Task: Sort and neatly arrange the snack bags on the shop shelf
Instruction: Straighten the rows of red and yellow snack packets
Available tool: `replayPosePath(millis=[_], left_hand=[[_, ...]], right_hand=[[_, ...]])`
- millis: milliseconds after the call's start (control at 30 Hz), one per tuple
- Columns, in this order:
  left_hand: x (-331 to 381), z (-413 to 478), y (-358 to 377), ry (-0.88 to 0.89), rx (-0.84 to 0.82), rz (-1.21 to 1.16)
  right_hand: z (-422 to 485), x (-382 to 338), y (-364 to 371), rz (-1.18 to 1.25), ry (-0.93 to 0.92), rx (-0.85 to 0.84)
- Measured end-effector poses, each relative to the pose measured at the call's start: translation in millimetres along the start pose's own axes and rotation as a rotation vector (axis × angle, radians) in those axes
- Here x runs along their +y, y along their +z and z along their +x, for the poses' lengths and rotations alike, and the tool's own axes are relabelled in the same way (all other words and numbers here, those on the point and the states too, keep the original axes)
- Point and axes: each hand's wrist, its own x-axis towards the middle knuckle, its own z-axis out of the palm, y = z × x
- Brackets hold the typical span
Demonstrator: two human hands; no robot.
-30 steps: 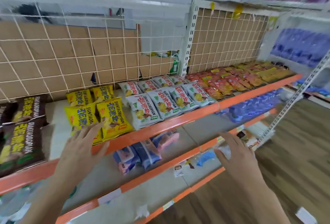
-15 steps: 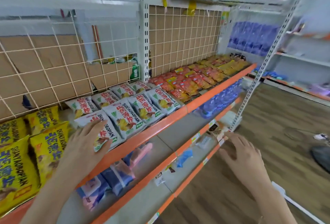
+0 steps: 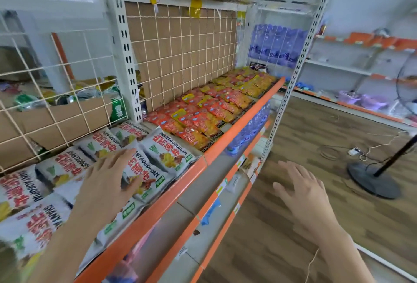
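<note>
The left hand (image 3: pixel 106 183) lies flat, fingers straight and spread, on a white glossy snack bag with red lettering (image 3: pixel 144 176), gripping nothing. More white bags of the same kind (image 3: pixel 167 152) lie in rows all around it on the white metal shelf with an orange front edge (image 3: pixel 225 138). Beyond its fingertips, further along the shelf, lie small red and yellow packets (image 3: pixel 203 113). The right hand (image 3: pixel 302 190) hovers off the shelf front, open and holding nothing. Past it on the wooden floor stands a black round fan base (image 3: pixel 372 179).
</note>
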Motion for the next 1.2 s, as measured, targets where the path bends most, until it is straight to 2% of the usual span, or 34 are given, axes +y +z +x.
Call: replayPosePath(millis=[233, 633, 767, 900, 1200], left_hand=[[39, 54, 30, 0.0, -0.055, 0.021], [138, 141, 87, -0.105, 0.011, 0.003], [157, 155, 103, -0.161, -0.036, -0.014], [165, 172, 111, -0.218, -0.058, 0.0], [141, 237, 132, -0.341, -0.023, 0.036]], right_hand=[[53, 41, 7, -0.012, 0.017, -0.015], [173, 136, -4, -0.018, -0.058, -0.076], [205, 161, 0, -0.008, -0.06, -0.11], [234, 171, 12, 0.009, -0.047, -0.132], [328, 144, 48, 0.04, -0.176, -0.125]])
